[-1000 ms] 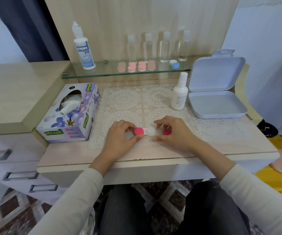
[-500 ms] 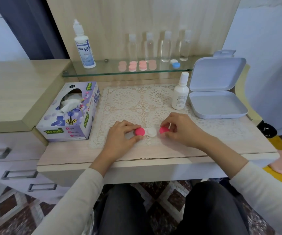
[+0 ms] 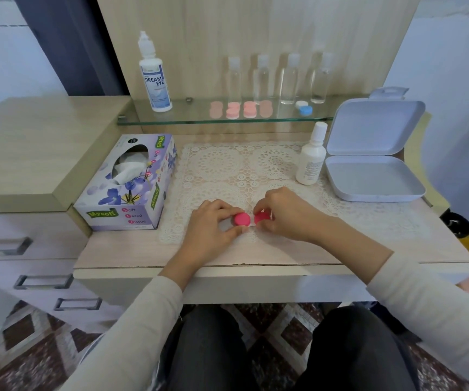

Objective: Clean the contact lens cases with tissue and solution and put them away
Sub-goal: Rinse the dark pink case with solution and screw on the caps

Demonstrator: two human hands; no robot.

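A contact lens case with two bright pink caps lies on the lace mat (image 3: 227, 167) near the desk's front. My left hand (image 3: 210, 230) pinches the left pink cap (image 3: 241, 219). With its fingertips my right hand (image 3: 287, 214) holds the right pink cap (image 3: 262, 216) over the case's other well, tilted. A small white solution bottle (image 3: 311, 156) stands at the mat's right edge. The tissue box (image 3: 131, 187) sits to the left with a tissue sticking out. Several pale pink lens cases (image 3: 239, 109) and a blue-and-white one (image 3: 304, 107) rest on the glass shelf (image 3: 188, 117).
An open grey lidded box (image 3: 374, 179) lies at the right of the desk. A tall Dream Eye solution bottle (image 3: 155, 77) and several clear small bottles (image 3: 288, 79) stand on the glass shelf. Drawers are at the left, below a raised wooden top.
My right hand has carried the right pink cap leftward onto the white open well, which no longer shows. My left hand has stayed on the left cap.
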